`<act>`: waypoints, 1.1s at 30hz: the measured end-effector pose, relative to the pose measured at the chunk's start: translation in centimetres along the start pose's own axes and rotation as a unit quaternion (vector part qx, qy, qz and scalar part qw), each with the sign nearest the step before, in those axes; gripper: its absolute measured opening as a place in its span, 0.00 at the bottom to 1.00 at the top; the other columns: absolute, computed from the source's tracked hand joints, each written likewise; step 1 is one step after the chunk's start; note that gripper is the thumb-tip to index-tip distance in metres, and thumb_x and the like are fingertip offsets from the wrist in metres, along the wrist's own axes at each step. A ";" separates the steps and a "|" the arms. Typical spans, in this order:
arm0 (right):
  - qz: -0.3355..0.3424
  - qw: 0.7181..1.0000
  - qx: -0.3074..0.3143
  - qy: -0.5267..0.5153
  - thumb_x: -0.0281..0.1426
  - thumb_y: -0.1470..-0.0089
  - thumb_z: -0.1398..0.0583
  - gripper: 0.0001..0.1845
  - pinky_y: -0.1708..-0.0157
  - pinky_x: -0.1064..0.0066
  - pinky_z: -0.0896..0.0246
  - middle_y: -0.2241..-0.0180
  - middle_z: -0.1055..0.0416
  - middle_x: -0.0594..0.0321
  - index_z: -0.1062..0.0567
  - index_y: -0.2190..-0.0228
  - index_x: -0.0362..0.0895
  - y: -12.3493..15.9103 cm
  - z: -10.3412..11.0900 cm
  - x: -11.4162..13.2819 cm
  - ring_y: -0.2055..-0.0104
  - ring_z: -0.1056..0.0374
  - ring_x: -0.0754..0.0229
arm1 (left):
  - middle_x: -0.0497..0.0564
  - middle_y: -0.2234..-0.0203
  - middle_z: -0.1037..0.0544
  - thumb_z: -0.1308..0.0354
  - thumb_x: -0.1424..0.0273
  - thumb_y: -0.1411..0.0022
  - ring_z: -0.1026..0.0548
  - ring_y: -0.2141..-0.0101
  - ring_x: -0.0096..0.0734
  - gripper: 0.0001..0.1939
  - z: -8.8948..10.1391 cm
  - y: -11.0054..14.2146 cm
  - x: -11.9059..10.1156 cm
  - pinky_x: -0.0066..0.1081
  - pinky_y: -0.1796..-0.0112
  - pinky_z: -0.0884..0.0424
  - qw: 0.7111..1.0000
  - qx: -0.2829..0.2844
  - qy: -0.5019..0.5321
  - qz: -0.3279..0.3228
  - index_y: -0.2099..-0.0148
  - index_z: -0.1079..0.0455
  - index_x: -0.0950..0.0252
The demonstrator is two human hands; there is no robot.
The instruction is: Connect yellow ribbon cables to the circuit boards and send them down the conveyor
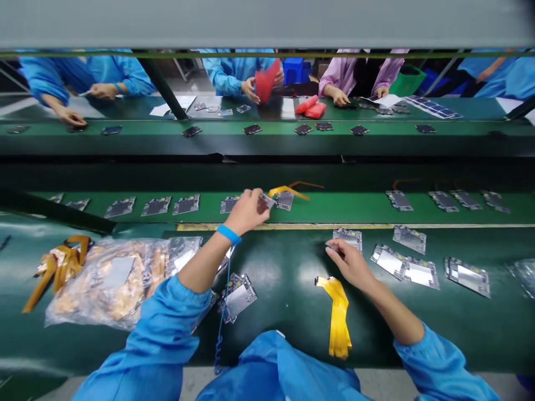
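Left grip (247,213) on unreadable circuit board (267,200)

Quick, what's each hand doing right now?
Left hand: closed, holding a circuit board over the green belt.
Right hand: fingertips drawn together; whether they pinch something small can't be told.

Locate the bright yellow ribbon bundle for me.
In the head view, the yellow ribbon bundle lies right of centre on the green bench, just nearer the body than the right hand.
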State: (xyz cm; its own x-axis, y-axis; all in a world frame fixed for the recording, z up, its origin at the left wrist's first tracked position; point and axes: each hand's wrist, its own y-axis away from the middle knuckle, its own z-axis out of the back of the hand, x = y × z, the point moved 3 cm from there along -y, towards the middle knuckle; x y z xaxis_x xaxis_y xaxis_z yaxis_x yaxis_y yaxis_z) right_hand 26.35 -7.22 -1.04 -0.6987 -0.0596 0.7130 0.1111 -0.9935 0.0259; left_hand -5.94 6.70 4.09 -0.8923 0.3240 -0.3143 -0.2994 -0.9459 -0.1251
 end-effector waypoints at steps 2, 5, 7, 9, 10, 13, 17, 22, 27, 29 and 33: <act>-0.007 1.000 0.002 0.000 0.48 0.35 0.45 0.21 0.64 0.64 0.33 0.65 0.21 0.58 0.24 0.56 0.46 0.5 0.2 -0.3 0.67 0.27 0.54 | 0.64 0.48 0.29 0.42 0.58 0.35 0.28 0.46 0.53 0.32 0.6 -1.3 2.1 0.45 0.47 0.29 0.998 0.007 -0.033 0.054 0.34 0.39 0.68; -0.015 0.999 0.022 0.016 0.48 0.37 0.43 0.20 0.67 0.65 0.35 0.67 0.21 0.59 0.22 0.58 0.47 1.5 0.7 -0.5 0.70 0.28 0.55 | 0.66 0.43 0.30 0.45 0.58 0.33 0.30 0.42 0.56 0.31 0.6 -2.0 5.2 0.46 0.44 0.30 0.991 0.071 -0.087 0.078 0.34 0.37 0.69; -0.014 0.998 0.044 0.039 0.47 0.36 0.43 0.18 0.68 0.66 0.36 0.68 0.21 0.60 0.21 0.61 0.48 2.2 1.0 -0.4 0.71 0.29 0.55 | 0.65 0.40 0.31 0.44 0.62 0.35 0.32 0.40 0.56 0.30 0.1 -2.0 6.9 0.45 0.43 0.31 0.982 0.130 -0.120 0.064 0.33 0.36 0.67; -0.012 0.995 0.069 0.065 0.45 0.36 0.44 0.17 0.67 0.66 0.38 0.67 0.21 0.59 0.21 0.64 0.48 3.0 1.3 -0.2 0.68 0.27 0.54 | 0.63 0.37 0.33 0.42 0.65 0.39 0.34 0.38 0.55 0.35 -0.5 -1.9 8.3 0.44 0.42 0.32 0.970 0.189 -0.148 0.044 0.30 0.38 0.63; -0.013 0.993 0.082 0.078 0.44 0.35 0.44 0.17 0.67 0.66 0.38 0.66 0.21 0.59 0.20 0.65 0.48 3.3 1.4 0.0 0.66 0.26 0.54 | 0.62 0.36 0.34 0.41 0.66 0.41 0.34 0.37 0.55 0.37 -0.7 -1.9 8.8 0.43 0.43 0.32 0.964 0.211 -0.160 0.033 0.29 0.39 0.62; -0.019 0.986 0.120 0.113 0.40 0.34 0.43 0.14 0.64 0.67 0.39 0.62 0.21 0.58 0.20 0.63 0.47 4.1 1.3 0.5 0.62 0.25 0.54 | 0.63 0.38 0.33 0.41 0.66 0.42 0.32 0.40 0.56 0.41 -0.9 -2.2 9.5 0.44 0.45 0.31 0.950 0.242 -0.195 0.008 0.27 0.42 0.59; -0.021 0.976 0.149 0.156 0.38 0.35 0.40 0.10 0.63 0.68 0.39 0.60 0.22 0.59 0.19 0.60 0.48 4.7 0.5 1.6 0.59 0.25 0.54 | 0.65 0.43 0.31 0.39 0.60 0.42 0.31 0.43 0.60 0.41 -0.5 -2.8 9.8 0.46 0.48 0.30 0.940 0.253 -0.229 -0.001 0.28 0.41 0.58; -0.016 0.967 0.171 0.189 0.39 0.39 0.35 0.11 0.66 0.69 0.41 0.57 0.23 0.59 0.20 0.57 0.49 4.7 -0.9 2.5 0.62 0.25 0.56 | 0.68 0.47 0.31 0.40 0.58 0.42 0.32 0.46 0.66 0.39 1.6 -2.2 11.0 0.49 0.52 0.29 0.943 0.204 -0.263 0.020 0.30 0.38 0.64; -0.029 0.969 0.177 0.170 0.36 0.39 0.35 0.04 0.68 0.70 0.44 0.62 0.22 0.62 0.22 0.65 0.49 4.4 -1.4 2.2 0.63 0.26 0.56 | 0.64 0.51 0.30 0.42 0.59 0.42 0.31 0.49 0.59 0.39 3.0 0.0 9.1 0.46 0.52 0.29 0.962 0.157 -0.225 0.008 0.30 0.40 0.65; -0.029 0.972 0.178 0.149 0.36 0.39 0.36 0.06 0.68 0.70 0.44 0.64 0.22 0.62 0.22 0.67 0.49 4.3 -1.2 2.1 0.63 0.26 0.56 | 0.62 0.52 0.30 0.41 0.60 0.42 0.30 0.50 0.55 0.38 2.5 1.3 6.3 0.44 0.51 0.30 0.971 0.156 -0.177 -0.041 0.31 0.39 0.65; -0.014 0.980 0.169 0.107 0.36 0.37 0.39 0.09 0.65 0.69 0.42 0.62 0.20 0.61 0.18 0.66 0.50 4.2 -0.4 2.1 0.61 0.25 0.56 | 0.61 0.56 0.28 0.41 0.64 0.41 0.29 0.55 0.51 0.32 0.0 4.8 -0.6 0.43 0.54 0.30 0.967 0.169 -0.114 -0.153 0.35 0.35 0.64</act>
State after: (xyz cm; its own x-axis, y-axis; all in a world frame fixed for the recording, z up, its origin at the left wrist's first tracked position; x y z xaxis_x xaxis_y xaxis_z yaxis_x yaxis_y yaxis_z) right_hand 25.02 -11.52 0.27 -0.8332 -0.0886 0.5459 0.2925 -0.9083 0.2990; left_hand -6.81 1.97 3.74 -0.7838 0.6143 -0.0914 -0.6207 -0.7701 0.1472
